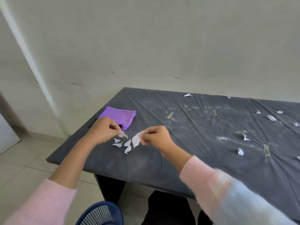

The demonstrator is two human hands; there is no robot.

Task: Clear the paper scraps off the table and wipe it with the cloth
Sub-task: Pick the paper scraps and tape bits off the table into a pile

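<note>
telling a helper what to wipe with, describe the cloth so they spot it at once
On the dark grey table, go to its far left corner. The cloth lies there, just beyond the left hand. It is the only purple thing, far bigger than the white paper scraps.

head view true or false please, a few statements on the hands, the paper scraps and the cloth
1. The left hand pinches a small scrap and the right hand a larger scrap. True.
2. The purple cloth is held in the right hand. False: it lies on the table near its far left corner, in neither hand.
3. Loose scraps lie on the table just below the hands. True.
4. The table's right part has no paper on it. False: more scraps lie scattered there.
5. The blue basket stands on the table. False: it is down below the table's near edge.
</note>
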